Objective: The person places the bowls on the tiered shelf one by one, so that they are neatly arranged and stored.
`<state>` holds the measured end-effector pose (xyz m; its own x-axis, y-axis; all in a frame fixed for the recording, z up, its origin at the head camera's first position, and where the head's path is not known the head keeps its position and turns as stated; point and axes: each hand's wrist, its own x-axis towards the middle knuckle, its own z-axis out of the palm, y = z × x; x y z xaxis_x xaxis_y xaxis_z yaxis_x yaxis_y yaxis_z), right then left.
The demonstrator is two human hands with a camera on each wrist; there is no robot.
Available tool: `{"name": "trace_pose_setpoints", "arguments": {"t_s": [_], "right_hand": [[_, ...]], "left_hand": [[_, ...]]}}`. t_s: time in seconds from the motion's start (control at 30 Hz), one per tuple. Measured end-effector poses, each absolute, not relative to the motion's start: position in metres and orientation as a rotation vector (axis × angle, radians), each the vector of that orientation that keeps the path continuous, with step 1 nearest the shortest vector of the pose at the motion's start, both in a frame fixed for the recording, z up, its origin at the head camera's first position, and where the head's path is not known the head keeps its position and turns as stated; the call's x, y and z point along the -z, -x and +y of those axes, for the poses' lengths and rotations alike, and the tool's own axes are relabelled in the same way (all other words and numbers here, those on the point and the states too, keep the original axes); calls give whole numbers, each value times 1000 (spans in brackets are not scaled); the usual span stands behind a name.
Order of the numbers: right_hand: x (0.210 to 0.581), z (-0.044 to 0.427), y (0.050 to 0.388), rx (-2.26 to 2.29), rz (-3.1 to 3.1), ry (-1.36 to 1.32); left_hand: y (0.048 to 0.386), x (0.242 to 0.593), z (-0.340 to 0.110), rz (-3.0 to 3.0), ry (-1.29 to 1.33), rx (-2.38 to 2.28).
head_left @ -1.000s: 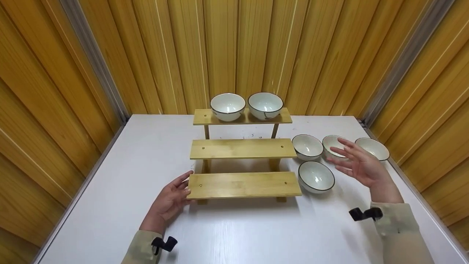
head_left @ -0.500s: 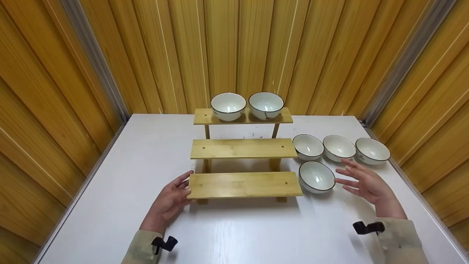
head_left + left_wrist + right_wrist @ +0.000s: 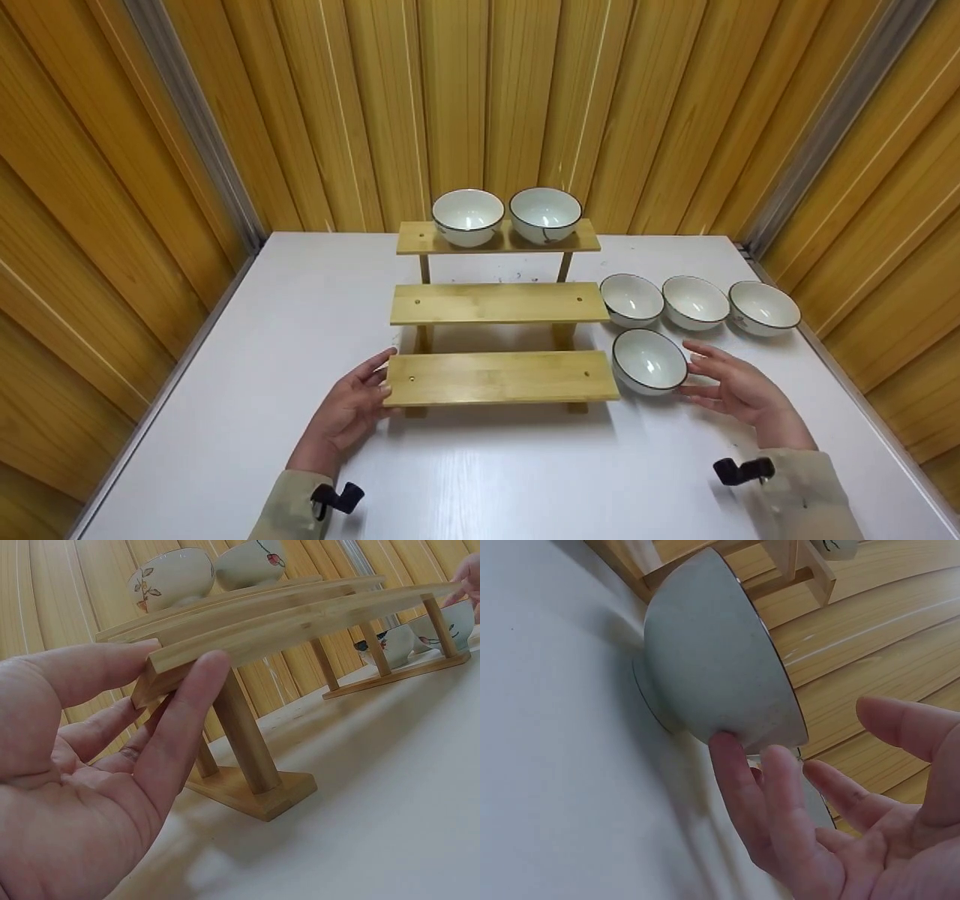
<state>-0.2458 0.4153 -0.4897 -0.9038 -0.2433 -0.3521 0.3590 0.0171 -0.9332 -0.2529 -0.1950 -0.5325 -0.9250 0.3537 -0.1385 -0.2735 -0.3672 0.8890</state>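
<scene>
A three-tier wooden shelf [image 3: 502, 379] stands mid-table. At the left end of its lowest board, my left hand [image 3: 351, 405] pinches the wood between thumb and fingers, which the left wrist view shows closely. My right hand [image 3: 742, 386] reaches to the right side of the nearest bowl [image 3: 649, 361], a white one with a dark rim, upright beside the bottom tier. In the right wrist view, fingertips [image 3: 727, 746] of that hand meet or nearly meet the outer wall of the bowl, with the fingers spread and loosely bent.
Two similar bowls, a left one [image 3: 468, 217] and a right one [image 3: 546, 216], sit on the top board. Behind the nearest bowl, three more stand in a row: one [image 3: 631, 300], another [image 3: 695, 302], and the outermost [image 3: 764, 308] near the table's right edge. Wood-patterned walls [image 3: 450, 97] enclose the table.
My right hand has moved back from over the rear row of bowls, then left to the nearest bowl's side. The left hand stays on the shelf.
</scene>
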Motion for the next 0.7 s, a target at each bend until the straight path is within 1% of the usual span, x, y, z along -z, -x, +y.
{"name": "trace_pose_setpoints", "arguments": {"t_s": [0.2, 0.47, 0.7], "right_hand": [[498, 407, 248, 1946, 1830, -64], [508, 403, 249, 2083, 1630, -1], [510, 403, 249, 2128, 1576, -4]], "left_hand": [[253, 533, -195, 1492, -115, -2317], [253, 534, -196, 1516, -123, -2306], [253, 535, -196, 1510, -145, -2305]]}}
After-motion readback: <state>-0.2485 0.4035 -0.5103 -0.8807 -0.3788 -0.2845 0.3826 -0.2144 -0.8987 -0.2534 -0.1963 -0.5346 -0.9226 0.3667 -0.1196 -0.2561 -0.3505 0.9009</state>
